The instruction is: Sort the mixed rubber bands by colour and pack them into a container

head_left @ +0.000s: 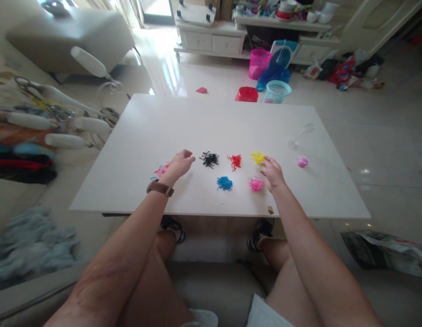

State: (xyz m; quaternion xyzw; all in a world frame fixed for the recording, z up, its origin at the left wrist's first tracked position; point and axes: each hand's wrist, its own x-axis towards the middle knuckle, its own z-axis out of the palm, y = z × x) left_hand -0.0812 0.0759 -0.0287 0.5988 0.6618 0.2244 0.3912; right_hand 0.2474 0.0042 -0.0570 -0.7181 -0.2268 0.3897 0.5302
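My left hand (181, 164) is over the table just left of a pile of black bands (210, 159), its fingers curled together; whatever they may hold is hidden. Partly behind that wrist lies a mixed-colour pile of bands (161, 170). My right hand (273, 174) has thumb and fingers apart, its fingertips at the right edge of a yellow pile of bands (257, 157). Between the hands are a red pile (235, 162) and a blue pile (225, 183). A pink pile (256, 185) lies just left of my right hand. The pieces look like small rubber bands.
The piles lie on a white table (197, 122). To the right are a pink lump (302, 162) and a clear plastic item (306, 129). A small sticker (270, 210) marks the near edge. Beyond the table stand a red stool (246, 94) and a light-blue basket (277, 91).
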